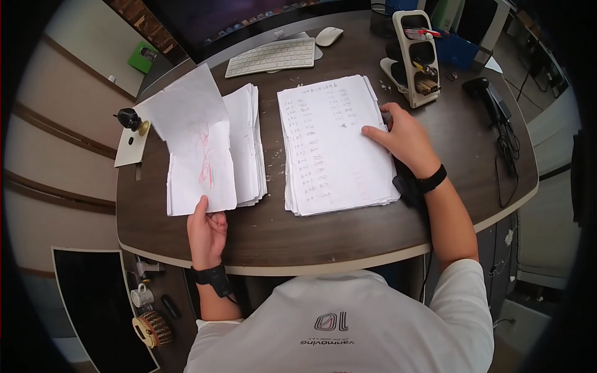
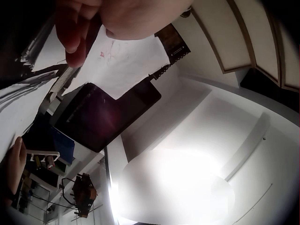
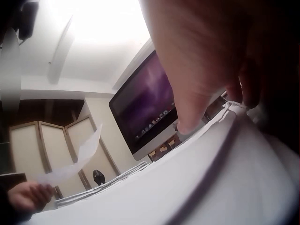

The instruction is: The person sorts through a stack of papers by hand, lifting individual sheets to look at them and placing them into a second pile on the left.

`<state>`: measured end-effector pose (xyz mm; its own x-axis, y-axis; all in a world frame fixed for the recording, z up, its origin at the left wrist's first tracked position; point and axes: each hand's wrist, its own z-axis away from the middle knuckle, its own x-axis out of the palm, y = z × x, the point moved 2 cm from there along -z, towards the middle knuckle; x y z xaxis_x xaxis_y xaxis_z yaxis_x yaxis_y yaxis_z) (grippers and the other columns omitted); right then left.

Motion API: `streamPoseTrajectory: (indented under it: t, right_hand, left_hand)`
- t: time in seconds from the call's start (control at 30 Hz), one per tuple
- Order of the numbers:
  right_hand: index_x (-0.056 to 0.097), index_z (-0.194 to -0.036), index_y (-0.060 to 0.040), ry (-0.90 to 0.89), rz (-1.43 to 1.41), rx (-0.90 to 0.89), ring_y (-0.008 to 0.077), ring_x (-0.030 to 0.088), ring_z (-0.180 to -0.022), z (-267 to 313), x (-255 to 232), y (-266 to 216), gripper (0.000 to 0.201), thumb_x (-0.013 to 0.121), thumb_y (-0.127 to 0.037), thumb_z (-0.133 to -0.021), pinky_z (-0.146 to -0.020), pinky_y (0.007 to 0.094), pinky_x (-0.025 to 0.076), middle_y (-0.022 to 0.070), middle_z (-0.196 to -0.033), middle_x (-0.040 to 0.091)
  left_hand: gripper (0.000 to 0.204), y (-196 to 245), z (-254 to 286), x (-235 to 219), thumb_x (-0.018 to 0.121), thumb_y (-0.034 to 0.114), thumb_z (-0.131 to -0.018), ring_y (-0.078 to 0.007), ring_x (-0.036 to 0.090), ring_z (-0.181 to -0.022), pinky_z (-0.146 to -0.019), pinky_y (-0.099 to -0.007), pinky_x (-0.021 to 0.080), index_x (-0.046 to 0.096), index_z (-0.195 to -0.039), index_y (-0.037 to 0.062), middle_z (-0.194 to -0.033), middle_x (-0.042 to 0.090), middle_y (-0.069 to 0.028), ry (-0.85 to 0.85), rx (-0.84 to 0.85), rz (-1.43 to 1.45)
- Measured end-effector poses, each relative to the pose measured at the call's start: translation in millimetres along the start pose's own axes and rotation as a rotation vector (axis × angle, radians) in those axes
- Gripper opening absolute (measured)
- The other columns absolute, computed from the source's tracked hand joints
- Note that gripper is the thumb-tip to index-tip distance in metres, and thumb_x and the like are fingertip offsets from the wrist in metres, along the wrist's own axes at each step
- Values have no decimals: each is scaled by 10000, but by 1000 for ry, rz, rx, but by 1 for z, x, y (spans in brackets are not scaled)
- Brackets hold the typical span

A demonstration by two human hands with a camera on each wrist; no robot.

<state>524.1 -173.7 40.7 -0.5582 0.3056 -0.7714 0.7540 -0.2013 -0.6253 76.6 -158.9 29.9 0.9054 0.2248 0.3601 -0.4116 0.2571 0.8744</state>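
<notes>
My left hand [image 1: 209, 233] pinches the lower edge of a creased white sheet [image 1: 217, 177] with red scribbles, thumb on top. The sheet's folded upper part stands up toward the monitor, and it overlaps a left stack of papers [image 1: 249, 146]. My right hand [image 1: 407, 138] is at the right edge of a thicker stack of papers [image 1: 329, 155], whose top sheet bears handwritten columns. Its thumb lies over the top sheet while the fingers bend round the edge. In the right wrist view, those fingers [image 3: 241, 89] touch the raised paper edge.
Behind the stacks are a keyboard [image 1: 270, 58], a mouse [image 1: 329, 36] and a monitor [image 1: 249, 22]. A pen holder [image 1: 413, 59] stands at the back right, with a black device and cable [image 1: 491, 105] beyond it. A small black camera-like object [image 1: 129, 119] stands at the left.
</notes>
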Motion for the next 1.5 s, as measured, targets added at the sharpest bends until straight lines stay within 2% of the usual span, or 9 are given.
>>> streamPoseTrajectory:
  t: [0.13, 0.53, 0.67, 0.77, 0.93, 1.13, 1.2, 1.33, 1.5]
  right_hand:
    - [622, -1279, 4, -58, 12, 28, 342, 723, -936, 0, 1, 0, 684, 841, -427, -796, -826, 430, 557, 205, -1031, 733]
    - [587, -1327, -22, -46, -147, -11, 362, 712, -825, 3, -1, 1, 627, 829, -264, -801, -763, 442, 555, 188, -891, 713]
    - [572, -1349, -47, 19, -16, -83, 364, 682, -940, 8, 0, -2, 611, 815, -225, -818, -818, 443, 554, 164, -1009, 684]
    - [584, -1337, -65, 118, 99, -177, 346, 654, -1035, 10, 1, -4, 578, 806, -214, -825, -861, 441, 551, 145, -1094, 651]
    - [611, -1273, -72, 149, 229, -219, 317, 636, -1075, 16, -1, -13, 505, 802, -210, -827, -869, 443, 557, 124, -1113, 628]
    - [645, -1124, -45, 50, -42, -122, 281, 674, -820, 0, 1, 2, 293, 742, -164, -874, -735, 404, 550, 92, -895, 679]
    - [640, -1079, -27, 137, -410, -118, 166, 623, -674, -6, 1, 6, 205, 694, -153, -926, -665, 331, 511, 48, -781, 679]
    - [610, -1119, -15, 26, -828, 5, 31, 582, -722, -10, -8, 6, 212, 668, -171, -988, -640, 237, 468, 3, -827, 696]
    - [566, -1172, -6, 8, -1185, 55, 31, 592, -726, -3, -3, -12, 251, 655, -183, -1017, -629, 202, 450, 11, -838, 699]
  left_hand:
    - [272, -2, -16, 4, 577, 242, -1070, -120, 594, -551, -453, -220, 438, 601, -1198, 2, -819, 685, -82, -11, -71, -57]
    - [304, -8, -36, -6, 575, 328, -1069, -133, 658, -597, -480, -220, 486, 632, -1061, 30, -783, 696, -76, -31, -210, -178]
    - [421, -12, -16, -18, 532, 443, -1074, -138, 664, -584, -461, -226, 481, 638, -1037, 38, -758, 702, -84, -23, -246, -109]
    - [465, -30, 17, -18, 469, 466, -1094, -154, 660, -545, -460, -243, 488, 639, -1018, 40, -753, 709, -99, -86, -236, -14]
    - [314, -50, 58, 56, 499, 279, -1094, -167, 698, -640, -534, -256, 553, 620, -1048, -7, -866, 717, -140, -477, -260, -287]
    - [278, -75, 67, 108, 513, 205, -1089, -180, 729, -745, -620, -269, 590, 638, -1144, -36, -941, 726, -134, -698, -420, -390]
    - [335, -76, 73, 116, 499, 222, -1097, -193, 740, -793, -673, -286, 609, 635, -1224, -56, -986, 733, -139, -780, -465, -432]
    - [404, -85, 78, 120, 476, 271, -1108, -214, 744, -848, -718, -307, 621, 603, -1295, -63, -1054, 729, -167, -848, -562, -386]
    - [489, -89, 87, 139, 451, 346, -1116, -273, 710, -1071, -840, -363, 620, 487, -1414, -40, -1221, 685, -211, -789, -503, -169]
